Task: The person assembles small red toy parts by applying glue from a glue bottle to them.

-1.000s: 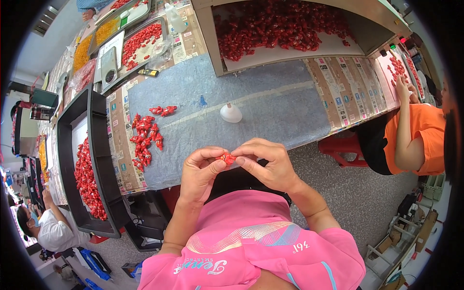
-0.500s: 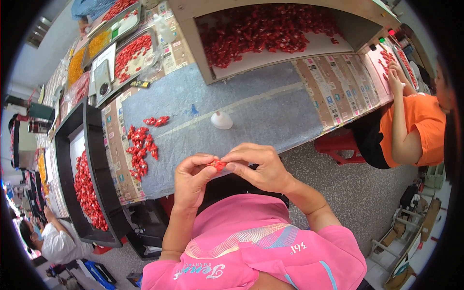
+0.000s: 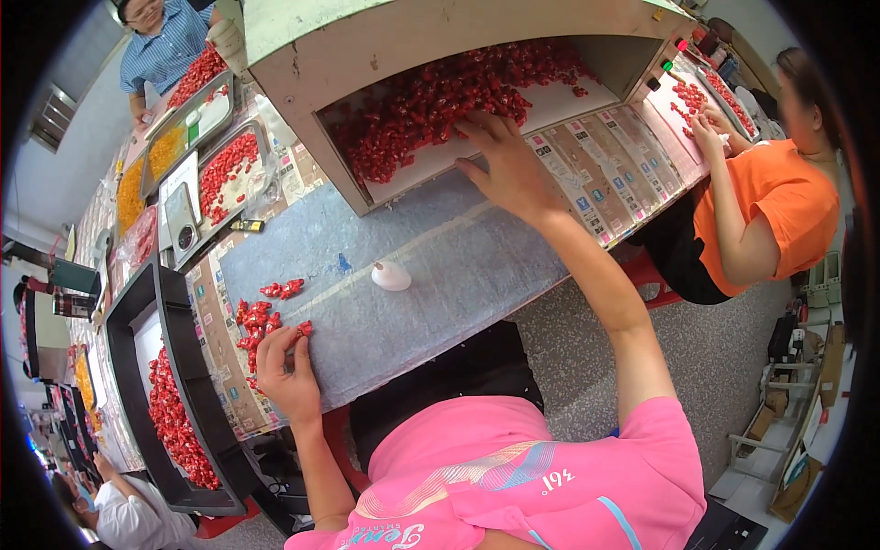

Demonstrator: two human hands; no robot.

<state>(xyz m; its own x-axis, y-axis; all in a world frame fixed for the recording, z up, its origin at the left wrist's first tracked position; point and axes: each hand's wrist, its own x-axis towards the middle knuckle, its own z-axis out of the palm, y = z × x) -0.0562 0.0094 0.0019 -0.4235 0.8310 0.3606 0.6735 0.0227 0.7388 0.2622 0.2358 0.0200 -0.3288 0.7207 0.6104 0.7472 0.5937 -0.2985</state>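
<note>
A: Start at the left. What's there?

B: A long black tray [image 3: 174, 321] runs along the left edge of the tabletop [image 3: 431, 266], with red wrapped candies [image 3: 170, 417] heaped in it. Beyond it, at the far end, sit metal trays [image 3: 197, 124] of red and yellow sweets and a small scale [image 3: 181, 229].

A: And the left hand?

B: The left hand [image 3: 289, 371] lies flat on the tabletop near its front edge, fingers [image 3: 275, 344] loosely spread and holding nothing. Its fingertips touch the near edge of a small pile of red candies [image 3: 257, 325]. A few more candies [image 3: 282, 290] lie just beyond that pile.

A: What's in the middle?

B: A small white cone-shaped object [image 3: 391, 276] stands alone on the grey-blue cover, well apart from both hands.

A: The right hand?

B: The right hand [image 3: 509, 165] reaches far forward into the open-fronted box [image 3: 367, 55], palm down, fingers [image 3: 477, 128] spread wide over the big heap of red candies [image 3: 431, 101] inside. Whether it grips any I cannot tell.

A: Farther right?

B: A person in an orange shirt [image 3: 770, 197] sits at the tabletop's right end, hands on another batch of red candies [image 3: 697, 101].
</note>
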